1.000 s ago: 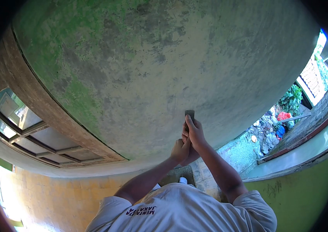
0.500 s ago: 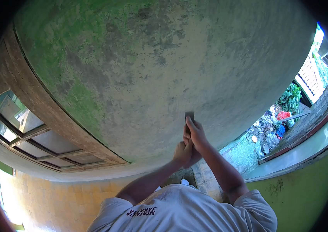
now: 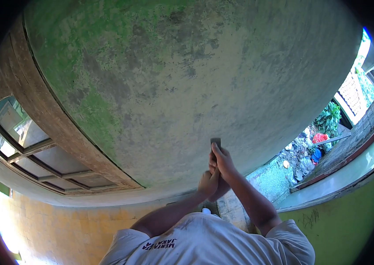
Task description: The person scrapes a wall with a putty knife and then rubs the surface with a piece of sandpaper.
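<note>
A small dark flat tool (image 3: 215, 141) stands up from my right hand (image 3: 223, 162), its end against or close to the wall. The fingers of that hand are wrapped round it, with the thumb along its face. Just below and to the left, my left hand (image 3: 208, 183) is closed at the base of the right hand; whether it grips the tool's lower end or the right hand itself is hidden. The wall (image 3: 173, 101) has worn green paint at the left and patchy grey and whitish areas elsewhere.
A wooden-framed window (image 3: 41, 154) lies at the left. Yellowish tiles (image 3: 85, 223) show at the lower left. At the right are a low ledge (image 3: 341, 172), rubble with a red item (image 3: 320, 138) and a blue item (image 3: 315, 155), and green plants (image 3: 329, 118).
Both hands and the tool sit slightly lower in the view, still held together. The view has shifted a little, with the wall marks somewhat lower and further right.
</note>
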`<state>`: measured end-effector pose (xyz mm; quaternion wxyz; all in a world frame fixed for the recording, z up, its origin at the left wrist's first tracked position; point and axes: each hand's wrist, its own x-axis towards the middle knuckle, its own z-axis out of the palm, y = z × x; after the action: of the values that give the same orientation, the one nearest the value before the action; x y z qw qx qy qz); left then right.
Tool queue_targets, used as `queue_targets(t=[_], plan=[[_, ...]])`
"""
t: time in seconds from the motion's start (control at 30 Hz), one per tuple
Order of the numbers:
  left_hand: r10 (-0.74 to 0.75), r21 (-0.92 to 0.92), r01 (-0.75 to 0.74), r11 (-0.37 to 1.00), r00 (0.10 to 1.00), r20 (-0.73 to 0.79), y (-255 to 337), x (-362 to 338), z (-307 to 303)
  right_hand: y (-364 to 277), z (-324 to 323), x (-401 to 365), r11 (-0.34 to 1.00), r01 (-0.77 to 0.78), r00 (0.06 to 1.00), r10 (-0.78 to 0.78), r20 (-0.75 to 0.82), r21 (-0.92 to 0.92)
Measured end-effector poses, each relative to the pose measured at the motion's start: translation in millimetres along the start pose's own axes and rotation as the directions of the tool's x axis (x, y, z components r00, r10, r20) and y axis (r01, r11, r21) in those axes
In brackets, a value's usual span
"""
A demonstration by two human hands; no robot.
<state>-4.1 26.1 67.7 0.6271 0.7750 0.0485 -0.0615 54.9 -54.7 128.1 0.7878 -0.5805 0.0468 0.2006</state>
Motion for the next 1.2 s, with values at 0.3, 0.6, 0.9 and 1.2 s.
queue_targets(t=[0.3, 0.6, 0.9, 1.2], plan=[[-0.023, -0.036, 0.024, 0.999, 0.999, 0.044, 16.9, 23.8, -7.3, -22.2, 2.6, 13.2, 0.998, 0.064, 0.998, -0.064, 0.003, 0.016], [0.001, 0.049, -0.001, 0.999, 1.000, 0.004, -5.1, 20.1, -4.6, 10.5, -4.1, 13.1, 0.999, 0.054, 0.994, -0.053, -0.095, 0.004], [-0.064, 0.047, 0.062, 0.997, 0.997, 0.035, -17.2, 3.4, 1.9, 18.6, -4.6, -1.3, 0.999, 0.049, 0.998, -0.049, -0.047, 0.003], [0.019, 0.009, -0.019, 1.000, 0.996, 0.087, 25.4, 29.3, -11.8, -25.4, 4.6, 13.7, 0.990, 0.138, 0.990, -0.139, -0.017, -0.018]])
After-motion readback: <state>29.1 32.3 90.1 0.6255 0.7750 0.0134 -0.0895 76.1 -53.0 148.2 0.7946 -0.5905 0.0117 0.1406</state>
